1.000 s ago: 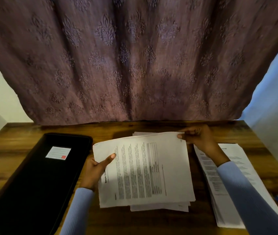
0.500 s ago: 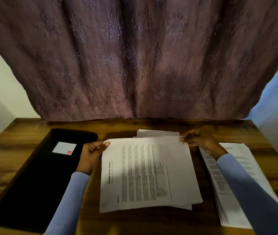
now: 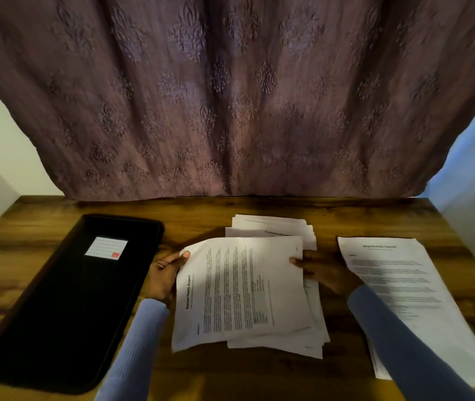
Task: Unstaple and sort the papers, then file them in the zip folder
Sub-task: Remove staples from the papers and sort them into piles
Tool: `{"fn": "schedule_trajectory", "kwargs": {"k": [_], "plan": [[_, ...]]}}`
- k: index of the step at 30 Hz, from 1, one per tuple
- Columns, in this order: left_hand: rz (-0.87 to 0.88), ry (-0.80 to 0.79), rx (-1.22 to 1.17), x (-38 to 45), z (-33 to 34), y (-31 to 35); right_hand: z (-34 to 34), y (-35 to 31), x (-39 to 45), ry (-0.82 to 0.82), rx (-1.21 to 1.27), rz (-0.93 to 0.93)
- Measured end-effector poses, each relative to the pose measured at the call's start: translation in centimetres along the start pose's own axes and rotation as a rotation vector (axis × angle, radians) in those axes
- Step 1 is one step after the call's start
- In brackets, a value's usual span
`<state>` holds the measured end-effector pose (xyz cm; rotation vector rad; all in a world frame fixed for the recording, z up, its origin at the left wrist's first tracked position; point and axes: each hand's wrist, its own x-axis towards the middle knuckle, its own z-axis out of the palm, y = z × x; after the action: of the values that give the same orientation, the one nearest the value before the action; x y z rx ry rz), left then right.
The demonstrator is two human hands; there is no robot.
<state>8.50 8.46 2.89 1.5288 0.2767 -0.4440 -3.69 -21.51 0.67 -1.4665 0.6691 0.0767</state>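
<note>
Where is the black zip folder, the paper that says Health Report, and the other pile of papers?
Black zip folder (image 3: 65, 308): head view, middle of its cover.
Health Report paper (image 3: 239, 290): head view, middle of the top page.
Other pile of papers (image 3: 398, 285): head view, upper part of its top sheet.

The folder is black, zipped shut and flat, with a small white label bearing a red square on its cover. Just right of the folder, a printed sheet headed "Sample Health Report" sits turned sideways, its near-folder corner curled up, topping a loose, fanned middle stack whose pages poke out behind and below it. Further right of the folder, well apart from that stack, a tidier pile of printed pages lies flat, text upright, its heading too blurred to read.
</note>
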Motion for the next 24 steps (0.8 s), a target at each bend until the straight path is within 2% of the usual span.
{"fn": "schedule_trajectory", "kwargs": {"k": [5,9,13,24], "plan": [[-0.002,0.08,0.071,0.6,-0.1,-0.1,1.1,0.8,-1.5,0.014,-0.132,0.016],[-0.008,0.134,0.104,1.2,-0.3,-0.6,0.7,1.7,-2.1,-0.036,-0.133,0.149],[-0.005,0.161,0.124,1.0,-0.1,-0.7,-0.4,2.6,-2.2,-0.019,-0.126,0.262],[-0.041,0.218,0.137,1.2,-0.7,-1.5,-2.0,2.7,-2.9,0.046,-0.029,0.196]]}}
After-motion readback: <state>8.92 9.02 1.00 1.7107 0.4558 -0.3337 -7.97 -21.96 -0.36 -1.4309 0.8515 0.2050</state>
